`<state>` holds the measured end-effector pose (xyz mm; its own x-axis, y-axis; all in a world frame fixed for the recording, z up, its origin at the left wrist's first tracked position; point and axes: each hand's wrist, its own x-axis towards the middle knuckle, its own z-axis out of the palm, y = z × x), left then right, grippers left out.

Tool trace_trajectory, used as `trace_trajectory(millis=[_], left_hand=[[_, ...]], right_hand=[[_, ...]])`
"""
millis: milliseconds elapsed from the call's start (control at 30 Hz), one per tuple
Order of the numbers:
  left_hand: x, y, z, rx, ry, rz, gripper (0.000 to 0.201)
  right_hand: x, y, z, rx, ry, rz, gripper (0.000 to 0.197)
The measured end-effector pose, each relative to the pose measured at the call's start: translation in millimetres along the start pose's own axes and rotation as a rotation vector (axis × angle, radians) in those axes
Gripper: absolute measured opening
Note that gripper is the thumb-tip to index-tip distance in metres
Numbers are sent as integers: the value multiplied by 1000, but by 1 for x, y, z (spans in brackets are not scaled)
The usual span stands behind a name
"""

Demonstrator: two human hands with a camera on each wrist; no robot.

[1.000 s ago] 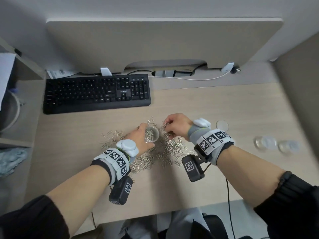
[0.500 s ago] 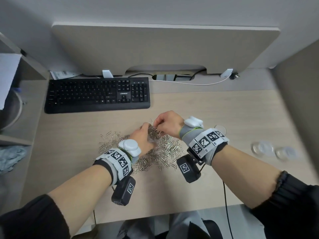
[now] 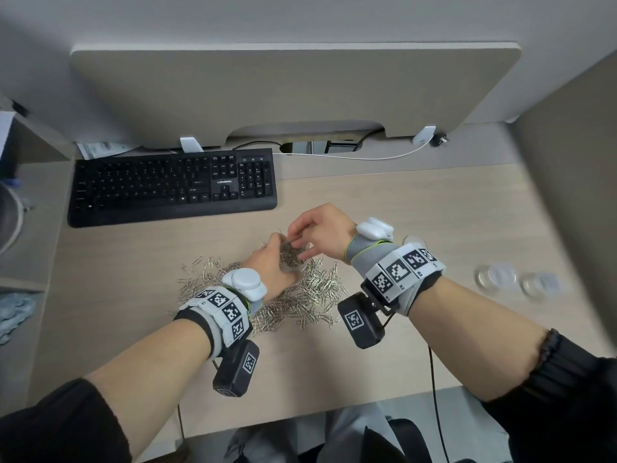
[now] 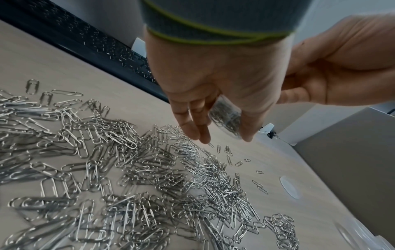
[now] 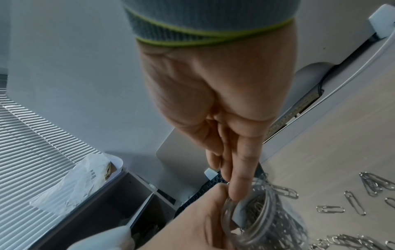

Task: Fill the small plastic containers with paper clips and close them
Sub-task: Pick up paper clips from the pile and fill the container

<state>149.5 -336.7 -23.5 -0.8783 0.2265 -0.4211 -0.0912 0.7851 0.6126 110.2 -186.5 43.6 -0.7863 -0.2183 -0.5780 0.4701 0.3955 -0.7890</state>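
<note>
Left hand [image 3: 270, 267] grips small clear plastic container [image 4: 226, 118], nearly full, above silver paper clip pile [image 3: 314, 292] at desk [image 3: 450, 208] centre; right hand [image 3: 322, 228] fingertips in its mouth (pinch unclear). Filling step; next needs round clear lid [image 4: 289, 186] pressed on.

Left hand [image 3: 272, 269] gripping, right hand [image 3: 322, 228] bunched above

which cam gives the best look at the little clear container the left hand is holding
The right wrist view: the container sits close, with its open rim and the paper clips inside visible. The left wrist view shows only its clip-filled side, held in the left hand. In the head view it is mostly hidden.
</note>
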Motion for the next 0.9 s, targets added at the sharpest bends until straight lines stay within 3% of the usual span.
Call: trace_trajectory(millis=[133,233,333,433,567,833,900], left_hand=[[0,1,1,-1,12,2,62],[0,-1,0,33,22,-4,63],[1,-3,-1,25,22,-7,63],[1,-3,0,25,15,-7,64],[-1,-3,1,62,7,-28,66],[-4,-1,1,84,-20,-24,62],[-4,-1,1,66,-6,-36,63]], right_hand=[[4,8,-16,58,114,4,30],[11,26,-24,-49,184,39,27],[11,40,-20,-169,136,120,29],[8,45,-10,-142,37,164,31],[5,44,-4,-109,29,105,14],[-1,26,7,-91,-77,-64,19],[4,25,4,-114,-44,-81,19]])
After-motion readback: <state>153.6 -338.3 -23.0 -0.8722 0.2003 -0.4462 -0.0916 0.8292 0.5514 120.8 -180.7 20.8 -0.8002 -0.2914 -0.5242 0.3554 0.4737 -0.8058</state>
